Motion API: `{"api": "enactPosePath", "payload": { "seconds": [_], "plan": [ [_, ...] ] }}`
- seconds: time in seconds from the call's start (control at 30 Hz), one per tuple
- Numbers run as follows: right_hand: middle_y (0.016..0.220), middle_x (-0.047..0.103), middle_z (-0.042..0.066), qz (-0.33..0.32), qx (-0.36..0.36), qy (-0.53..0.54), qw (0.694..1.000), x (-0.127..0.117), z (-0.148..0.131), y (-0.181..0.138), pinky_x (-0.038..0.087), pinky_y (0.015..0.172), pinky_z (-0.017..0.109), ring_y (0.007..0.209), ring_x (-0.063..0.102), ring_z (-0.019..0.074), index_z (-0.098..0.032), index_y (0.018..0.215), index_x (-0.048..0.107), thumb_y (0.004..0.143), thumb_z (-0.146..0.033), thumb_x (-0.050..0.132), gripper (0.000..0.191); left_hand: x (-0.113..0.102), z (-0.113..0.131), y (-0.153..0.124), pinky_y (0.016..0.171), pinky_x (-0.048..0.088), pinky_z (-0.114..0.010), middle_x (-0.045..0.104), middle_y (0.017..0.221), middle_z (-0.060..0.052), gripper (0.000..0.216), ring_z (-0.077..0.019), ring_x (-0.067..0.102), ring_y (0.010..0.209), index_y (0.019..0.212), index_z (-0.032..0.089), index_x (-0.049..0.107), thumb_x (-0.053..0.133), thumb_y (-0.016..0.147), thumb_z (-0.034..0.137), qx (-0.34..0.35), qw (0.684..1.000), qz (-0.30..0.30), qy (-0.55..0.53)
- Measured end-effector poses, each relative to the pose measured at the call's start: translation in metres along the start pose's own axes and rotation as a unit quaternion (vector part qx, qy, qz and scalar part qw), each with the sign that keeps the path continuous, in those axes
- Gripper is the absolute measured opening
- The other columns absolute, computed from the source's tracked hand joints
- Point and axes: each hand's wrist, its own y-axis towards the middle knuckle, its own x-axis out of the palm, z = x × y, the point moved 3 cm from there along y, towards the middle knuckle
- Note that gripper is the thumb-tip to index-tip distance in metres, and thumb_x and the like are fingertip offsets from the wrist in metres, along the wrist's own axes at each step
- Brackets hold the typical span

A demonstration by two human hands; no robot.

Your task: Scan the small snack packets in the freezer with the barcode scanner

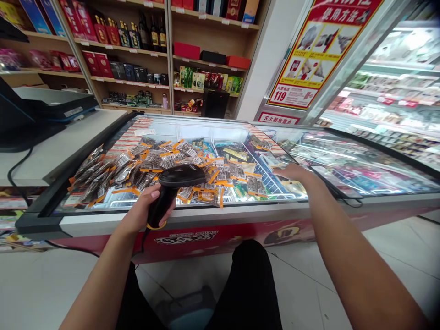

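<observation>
My left hand (144,208) is closed round the handle of a black barcode scanner (177,183), its head held over the near edge of a chest freezer (192,220). Several silver-and-orange snack packets (144,162) lie spread on the freezer's glass top. My right hand (292,173) reaches out to the right part of the glass, fingers stretched flat among colourful packets (240,160); nothing shows in its grip.
A white counter (51,146) with a black till stands at the left. Wooden shelves (165,50) of bottles and boxes line the back wall. A red poster (319,46) and a refrigerated display (395,91) are at the right. The scanner's cable hangs down the freezer front.
</observation>
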Motion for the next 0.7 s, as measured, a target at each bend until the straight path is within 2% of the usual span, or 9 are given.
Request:
{"api": "enactPosePath", "payload": {
  "seconds": [0.07, 0.13, 0.17, 0.27, 0.33, 0.43, 0.47, 0.53, 0.7],
  "plan": [
    [0.094, 0.081, 0.021, -0.015, 0.010, 0.086, 0.996, -0.004, -0.012, -0.017, 0.063, 0.081, 0.047, 0.099, 0.079, 0.0437, -0.016, 0.090, 0.080, 0.065, -0.047, 0.096, 0.043, 0.001, 0.000, 0.000, 0.034, 0.042, -0.023, 0.066, 0.064, -0.002, 0.052, -0.0123, 0.051, 0.035, 0.096, 0.016, 0.062, 0.070, 0.089, 0.067, 0.005, 1.000, 0.000, -0.003],
    [0.101, 0.083, 0.015, 0.040, -0.024, 0.264, 0.963, -0.007, -0.033, -0.036, 0.064, 0.085, 0.046, 0.103, 0.079, 0.0397, -0.018, 0.100, 0.080, 0.067, -0.043, 0.095, 0.044, 0.001, 0.001, 0.000, 0.034, 0.041, -0.023, 0.065, 0.063, -0.001, 0.052, -0.0123, 0.051, 0.034, 0.098, 0.016, 0.062, 0.069, 0.090, 0.067, 0.008, 1.000, 0.001, -0.003],
    [0.108, 0.084, 0.012, 0.052, -0.047, 0.370, 0.926, -0.006, -0.044, -0.047, 0.065, 0.088, 0.046, 0.106, 0.079, 0.0372, -0.020, 0.106, 0.079, 0.069, -0.043, 0.093, 0.046, 0.001, 0.001, 0.000, 0.034, 0.041, -0.023, 0.065, 0.063, -0.001, 0.052, -0.0124, 0.051, 0.034, 0.099, 0.016, 0.062, 0.069, 0.090, 0.067, 0.007, 1.000, 0.001, -0.002],
    [0.116, 0.084, 0.006, -0.040, -0.079, 0.603, 0.793, 0.003, -0.087, -0.076, 0.067, 0.093, 0.046, 0.104, 0.080, 0.0300, -0.027, 0.109, 0.074, 0.072, -0.040, 0.095, 0.044, 0.000, 0.001, 0.000, 0.034, 0.041, -0.023, 0.066, 0.063, -0.002, 0.052, -0.0128, 0.052, 0.035, 0.095, 0.017, 0.061, 0.069, 0.088, 0.067, 0.000, 1.000, -0.001, 0.001],
    [0.105, 0.084, 0.001, -0.074, -0.084, 0.686, 0.719, 0.008, -0.115, -0.094, 0.067, 0.094, 0.044, 0.100, 0.080, 0.0262, -0.030, 0.105, 0.071, 0.077, -0.041, 0.094, 0.038, -0.001, 0.000, 0.000, 0.035, 0.041, -0.024, 0.066, 0.063, -0.002, 0.051, -0.0128, 0.051, 0.035, 0.092, 0.017, 0.060, 0.069, 0.088, 0.067, -0.002, 1.000, 0.001, 0.001],
    [0.096, 0.081, 0.001, -0.088, -0.114, 0.755, 0.640, 0.012, -0.155, -0.120, 0.067, 0.097, 0.047, 0.103, 0.079, 0.0272, -0.030, 0.105, 0.069, 0.087, -0.066, 0.081, 0.042, 0.000, 0.001, 0.000, 0.035, 0.041, -0.024, 0.066, 0.063, -0.002, 0.052, -0.0124, 0.050, 0.035, 0.094, 0.017, 0.060, 0.068, 0.088, 0.068, 0.008, 1.000, 0.005, 0.001],
    [0.097, 0.081, 0.002, -0.088, -0.131, 0.762, 0.628, 0.014, -0.167, -0.128, 0.066, 0.098, 0.048, 0.106, 0.079, 0.0284, -0.031, 0.107, 0.070, 0.088, -0.075, 0.076, 0.048, 0.000, 0.001, 0.000, 0.035, 0.041, -0.024, 0.066, 0.063, -0.002, 0.052, -0.0123, 0.050, 0.035, 0.094, 0.017, 0.060, 0.068, 0.088, 0.068, 0.011, 1.000, 0.005, 0.001],
    [0.102, 0.081, 0.004, -0.082, -0.165, 0.751, 0.634, 0.019, -0.186, -0.143, 0.065, 0.100, 0.050, 0.112, 0.078, 0.0310, -0.032, 0.110, 0.070, 0.086, -0.086, 0.068, 0.060, 0.002, 0.002, 0.000, 0.035, 0.041, -0.024, 0.065, 0.062, -0.002, 0.053, -0.0124, 0.050, 0.034, 0.094, 0.017, 0.060, 0.067, 0.089, 0.069, 0.015, 1.000, 0.000, 0.001],
    [0.116, 0.081, 0.006, -0.074, -0.218, 0.659, 0.716, 0.036, -0.218, -0.167, 0.061, 0.104, 0.053, 0.129, 0.072, 0.0369, -0.034, 0.115, 0.070, 0.087, -0.098, 0.050, 0.073, 0.004, 0.003, 0.001, 0.035, 0.041, -0.024, 0.064, 0.061, -0.002, 0.053, -0.0123, 0.048, 0.034, 0.094, 0.016, 0.062, 0.065, 0.090, 0.068, 0.015, 1.000, -0.023, -0.012]
  ]
}}
